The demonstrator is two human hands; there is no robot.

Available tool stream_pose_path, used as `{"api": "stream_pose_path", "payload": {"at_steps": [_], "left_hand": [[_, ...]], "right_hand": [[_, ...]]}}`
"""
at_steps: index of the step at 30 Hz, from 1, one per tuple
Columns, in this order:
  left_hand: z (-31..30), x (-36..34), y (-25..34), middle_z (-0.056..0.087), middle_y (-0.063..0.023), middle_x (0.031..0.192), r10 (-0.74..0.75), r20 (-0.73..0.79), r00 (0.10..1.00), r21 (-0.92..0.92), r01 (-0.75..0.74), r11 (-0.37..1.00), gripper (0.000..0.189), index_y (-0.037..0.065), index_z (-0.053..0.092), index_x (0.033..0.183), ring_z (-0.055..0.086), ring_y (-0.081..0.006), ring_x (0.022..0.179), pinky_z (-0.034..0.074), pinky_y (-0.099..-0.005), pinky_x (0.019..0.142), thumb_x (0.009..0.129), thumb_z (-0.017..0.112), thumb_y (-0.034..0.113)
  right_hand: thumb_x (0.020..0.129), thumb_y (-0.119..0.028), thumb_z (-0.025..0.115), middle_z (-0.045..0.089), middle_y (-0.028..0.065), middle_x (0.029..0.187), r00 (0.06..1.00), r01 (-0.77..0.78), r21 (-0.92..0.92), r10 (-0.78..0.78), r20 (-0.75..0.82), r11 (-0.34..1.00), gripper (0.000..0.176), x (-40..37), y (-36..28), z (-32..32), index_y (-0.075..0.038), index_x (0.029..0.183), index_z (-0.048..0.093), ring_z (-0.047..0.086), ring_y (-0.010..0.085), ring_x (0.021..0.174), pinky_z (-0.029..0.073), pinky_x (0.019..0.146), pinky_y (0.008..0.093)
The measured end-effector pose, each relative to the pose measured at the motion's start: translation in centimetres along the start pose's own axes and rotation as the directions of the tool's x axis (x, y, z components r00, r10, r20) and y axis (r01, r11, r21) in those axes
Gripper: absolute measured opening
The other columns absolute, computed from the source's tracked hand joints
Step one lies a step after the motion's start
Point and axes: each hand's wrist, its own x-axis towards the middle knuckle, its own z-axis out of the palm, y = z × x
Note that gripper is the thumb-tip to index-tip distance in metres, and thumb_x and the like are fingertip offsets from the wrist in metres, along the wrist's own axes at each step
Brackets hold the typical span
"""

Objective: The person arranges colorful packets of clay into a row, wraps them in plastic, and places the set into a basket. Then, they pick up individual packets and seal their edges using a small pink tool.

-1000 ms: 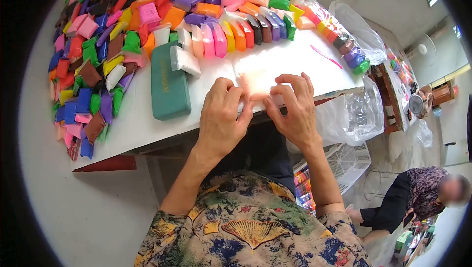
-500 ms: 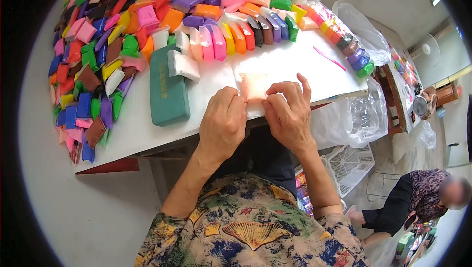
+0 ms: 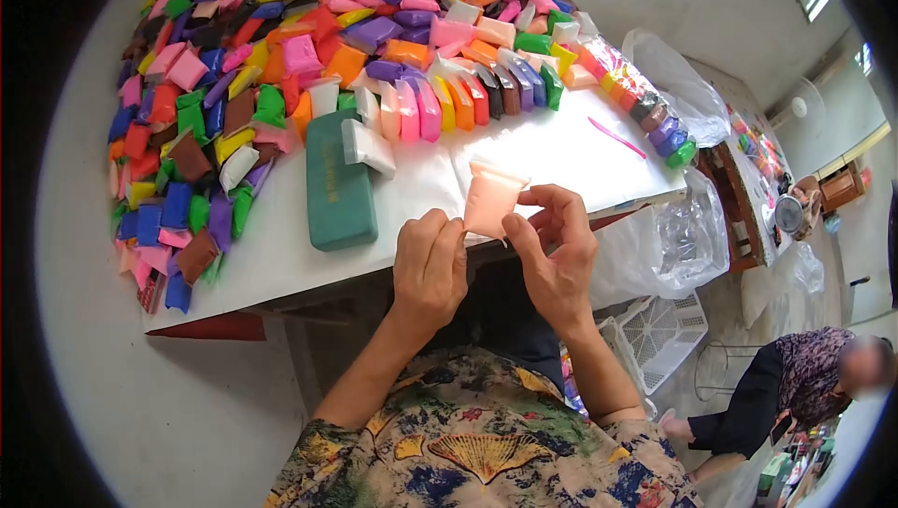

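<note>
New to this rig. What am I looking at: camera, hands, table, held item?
No robot here. One camera, worn on a person's head, looks forward and down at their own bare hands. The left hand is at the lower left corner of a small peach packet; the right hand is at its right edge. On the white table lie a large spread of colourful packets, a green case with a whitish packet resting on it, and a thin pink stick. Another person is at lower right.
</note>
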Motion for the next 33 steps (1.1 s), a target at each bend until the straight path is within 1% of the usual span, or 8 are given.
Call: {"api": "stream_pose_path", "payload": {"at_steps": [3,6,9,11,12,19,24,33], "left_hand": [[0.0,0.1,-0.3,0.058,-0.0193,0.103,-0.011,-0.056,0.998,0.002,0.011,1.000,0.022,-0.008,0.062,0.106,0.058,-0.0326,0.084,0.049,-0.0402,0.071,0.085,0.067,-0.008],[-0.3,0.2,-0.5,0.059,-0.0191,0.107,-0.056,-0.055,0.997,0.028,0.058,0.998,0.022,-0.006,0.062,0.110,0.060,-0.0322,0.090,0.051,-0.0388,0.073,0.088,0.065,-0.008],[-0.7,0.8,-0.5,0.058,-0.0198,0.113,-0.143,-0.064,0.988,0.066,0.147,0.987,0.029,-0.007,0.061,0.118,0.060,-0.0318,0.094,0.052,-0.0366,0.072,0.089,0.063,-0.008],[-1.4,0.4,-0.4,0.057,-0.0200,0.118,-0.214,-0.071,0.974,0.045,0.218,0.975,0.033,-0.007,0.060,0.123,0.060,-0.0312,0.097,0.053,-0.0345,0.071,0.090,0.062,-0.008],[-1.7,0.1,-0.6,0.057,-0.0194,0.120,-0.204,-0.070,0.976,0.046,0.207,0.977,0.035,-0.006,0.059,0.125,0.060,-0.0291,0.097,0.053,-0.0319,0.069,0.091,0.060,-0.007],[-3.3,-1.1,-0.4,0.058,-0.0198,0.116,-0.282,-0.018,0.959,-0.026,0.281,0.959,0.030,-0.006,0.062,0.118,0.061,-0.0321,0.097,0.053,-0.0361,0.079,0.088,0.059,-0.010],[-3.5,-1.5,-0.1,0.060,-0.0197,0.113,-0.297,0.003,0.955,-0.079,0.297,0.952,0.027,-0.005,0.064,0.112,0.062,-0.0336,0.098,0.052,-0.0384,0.085,0.086,0.059,-0.012],[-4.7,-1.0,0.0,0.059,-0.0206,0.112,-0.257,0.049,0.965,-0.103,0.261,0.960,0.027,-0.007,0.064,0.108,0.064,-0.0332,0.087,0.054,-0.0387,0.076,0.081,0.062,-0.013]], "right_hand": [[0.091,-0.013,0.074,0.065,0.0047,0.090,0.979,-0.204,0.321,0.188,0.080,0.925,0.032,0.1,-1.0,0.8,0.004,0.112,0.057,0.055,0.0039,0.067,0.043,0.057,0.0192],[0.092,-0.011,0.072,0.066,0.0048,0.090,0.954,-0.292,0.419,0.230,0.193,0.860,0.031,1.0,-0.9,1.1,0.005,0.113,0.056,0.056,0.0026,0.070,0.044,0.056,0.0194],[0.089,-0.010,0.074,0.067,0.0071,0.093,0.982,-0.168,0.337,0.130,0.134,0.926,0.033,1.4,-0.2,2.8,0.004,0.112,0.057,0.059,0.0056,0.067,0.045,0.055,0.0215],[0.087,-0.009,0.075,0.067,0.0091,0.093,0.996,0.044,0.073,-0.049,0.078,0.996,0.032,1.7,0.0,4.0,0.002,0.110,0.057,0.062,0.0102,0.065,0.047,0.054,0.0251],[0.085,-0.009,0.075,0.067,0.0101,0.093,0.987,0.148,-0.067,-0.143,0.069,0.987,0.032,1.9,0.1,4.6,0.002,0.110,0.057,0.063,0.0125,0.064,0.048,0.054,0.0269],[0.081,-0.011,0.077,0.063,0.0081,0.085,0.914,0.376,-0.451,-0.403,0.039,0.809,0.031,3.6,1.5,9.0,-0.004,0.103,0.058,0.064,0.0202,0.060,0.049,0.053,0.0345],[0.080,-0.016,0.079,0.062,0.0081,0.086,0.899,0.411,-0.534,-0.424,0.105,0.739,0.033,4.2,1.4,10.9,-0.006,0.102,0.057,0.065,0.0255,0.066,0.050,0.055,0.0359],[0.081,-0.018,0.077,0.061,0.0094,0.087,0.905,0.422,-0.532,-0.375,0.200,0.734,0.031,4.5,1.0,10.9,-0.007,0.102,0.057,0.066,0.0289,0.070,0.050,0.056,0.0386]]}}
